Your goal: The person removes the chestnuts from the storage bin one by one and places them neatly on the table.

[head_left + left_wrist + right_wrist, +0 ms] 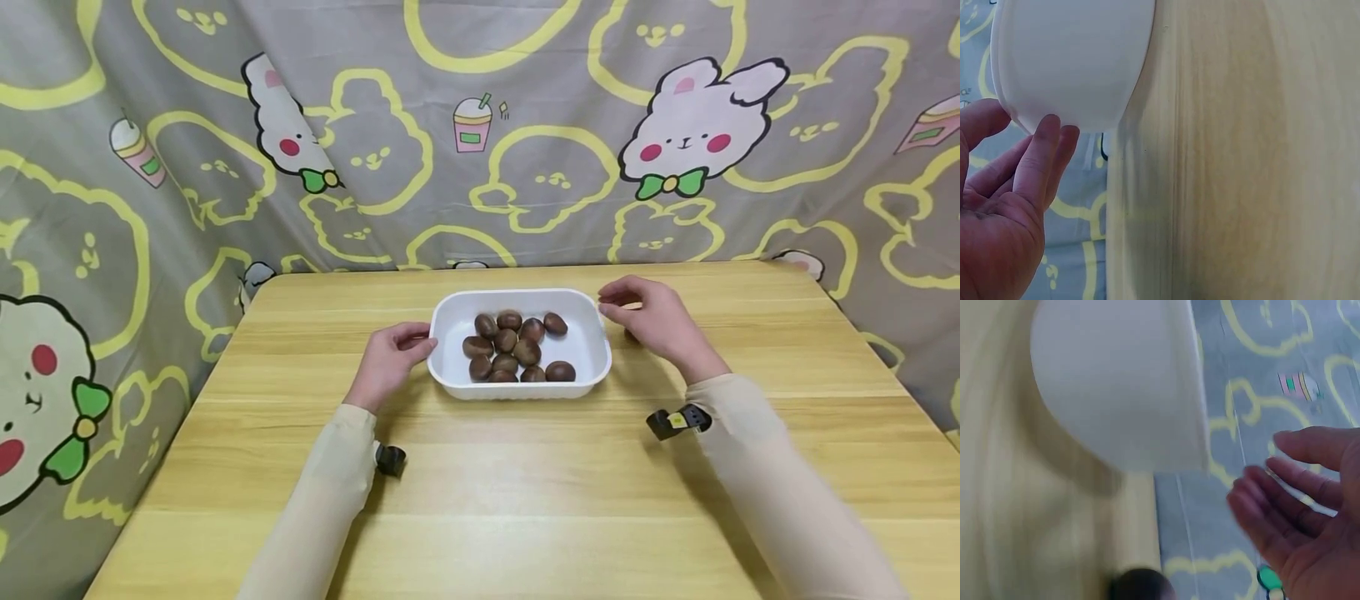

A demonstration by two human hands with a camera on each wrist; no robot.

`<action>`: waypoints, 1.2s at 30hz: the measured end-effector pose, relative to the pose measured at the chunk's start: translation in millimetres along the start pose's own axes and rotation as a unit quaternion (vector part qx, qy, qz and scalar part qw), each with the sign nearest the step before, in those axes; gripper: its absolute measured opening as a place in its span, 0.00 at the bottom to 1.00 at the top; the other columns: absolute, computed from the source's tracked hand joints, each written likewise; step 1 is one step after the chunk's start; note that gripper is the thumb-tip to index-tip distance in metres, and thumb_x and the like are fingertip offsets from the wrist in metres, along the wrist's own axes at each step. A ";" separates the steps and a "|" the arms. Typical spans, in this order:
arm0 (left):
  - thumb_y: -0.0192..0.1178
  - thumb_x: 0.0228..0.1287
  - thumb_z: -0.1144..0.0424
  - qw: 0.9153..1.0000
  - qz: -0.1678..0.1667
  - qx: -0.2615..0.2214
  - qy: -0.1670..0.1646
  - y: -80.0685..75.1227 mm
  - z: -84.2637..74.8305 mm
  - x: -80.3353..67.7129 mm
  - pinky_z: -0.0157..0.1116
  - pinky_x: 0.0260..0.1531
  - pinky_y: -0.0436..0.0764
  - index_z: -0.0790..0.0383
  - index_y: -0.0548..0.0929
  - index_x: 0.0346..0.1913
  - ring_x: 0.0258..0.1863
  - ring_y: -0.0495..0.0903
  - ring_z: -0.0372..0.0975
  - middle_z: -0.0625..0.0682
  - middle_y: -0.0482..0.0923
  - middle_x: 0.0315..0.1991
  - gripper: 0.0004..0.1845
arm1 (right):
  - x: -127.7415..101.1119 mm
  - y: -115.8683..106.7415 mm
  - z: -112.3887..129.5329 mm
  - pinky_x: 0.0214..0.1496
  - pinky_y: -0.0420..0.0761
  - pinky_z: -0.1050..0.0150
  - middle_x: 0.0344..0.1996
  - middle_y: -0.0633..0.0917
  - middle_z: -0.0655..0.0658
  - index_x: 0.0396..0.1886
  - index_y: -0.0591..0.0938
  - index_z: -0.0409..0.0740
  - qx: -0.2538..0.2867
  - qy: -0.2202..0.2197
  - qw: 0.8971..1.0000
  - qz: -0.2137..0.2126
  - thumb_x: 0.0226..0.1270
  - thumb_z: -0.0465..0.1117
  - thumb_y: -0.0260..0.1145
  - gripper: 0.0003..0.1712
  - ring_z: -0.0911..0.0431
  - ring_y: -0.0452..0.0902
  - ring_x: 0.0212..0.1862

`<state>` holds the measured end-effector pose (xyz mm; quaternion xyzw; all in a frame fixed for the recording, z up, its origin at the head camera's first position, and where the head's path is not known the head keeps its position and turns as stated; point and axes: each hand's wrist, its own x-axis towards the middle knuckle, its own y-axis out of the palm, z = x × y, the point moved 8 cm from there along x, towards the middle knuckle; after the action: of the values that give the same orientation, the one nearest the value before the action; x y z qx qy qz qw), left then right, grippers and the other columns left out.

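A white tray stands mid-table with several brown chestnuts in it. My left hand rests against the tray's left side. In the left wrist view its straight fingers touch the tray's outer wall. My right hand hovers by the tray's far right corner, its fingers relaxed and holding nothing. In the right wrist view that hand is apart from the tray. A small dark round thing lies on the table under it, and I cannot tell what it is.
The wooden table stretches bare toward me in front of the tray. A grey cloth with yellow outlines and cartoon rabbits hangs behind and down both sides. Black wrist cameras sit on both sleeves.
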<state>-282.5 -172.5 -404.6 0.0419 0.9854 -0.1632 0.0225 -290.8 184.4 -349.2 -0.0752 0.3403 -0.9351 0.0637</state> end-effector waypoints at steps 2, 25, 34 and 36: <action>0.65 0.67 0.64 1.000 0.001 0.002 -0.001 0.1 -1.1 0.1 0.38 0.49 0.80 0.69 0.80 0.58 0.50 0.80 0.47 0.60 0.81 0.51 0.19 | 1.9 12.5 6.5 0.49 0.80 0.52 0.46 0.84 0.38 0.52 0.81 0.34 0.016 -0.016 1.000 0.016 0.70 0.38 0.66 0.15 0.45 0.79 0.50; 0.65 0.66 0.65 1.000 0.003 -0.003 0.000 1.6 -4.2 -1.2 0.38 0.50 0.80 0.71 0.80 0.57 0.51 0.80 0.48 0.62 0.81 0.51 0.19 | 7.5 99.8 43.1 0.53 0.78 0.51 0.43 0.84 0.40 0.47 0.82 0.35 -0.020 -0.114 0.987 0.111 0.58 0.33 0.73 0.17 0.48 0.80 0.48; 0.65 0.67 0.65 1.000 0.001 -0.008 -0.002 2.3 -3.5 -2.2 0.37 0.49 0.80 0.70 0.80 0.58 0.51 0.80 0.48 0.62 0.81 0.52 0.19 | 12.8 107.6 39.4 0.55 0.76 0.54 0.45 0.83 0.42 0.48 0.83 0.36 -0.064 -0.096 0.987 0.116 0.58 0.35 0.74 0.18 0.49 0.79 0.48; 0.65 0.67 0.65 1.000 0.001 -0.007 -0.003 2.6 -3.8 -2.3 0.37 0.49 0.80 0.70 0.80 0.58 0.51 0.80 0.48 0.62 0.81 0.52 0.19 | 13.8 108.8 38.4 0.55 0.76 0.53 0.45 0.82 0.42 0.48 0.83 0.37 -0.071 -0.093 0.986 0.118 0.58 0.35 0.74 0.18 0.49 0.78 0.47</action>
<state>-280.1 -169.0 -401.7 0.0419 0.9865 -0.1561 0.0260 -289.9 75.2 -389.1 -0.1260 0.4049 -0.8834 0.1994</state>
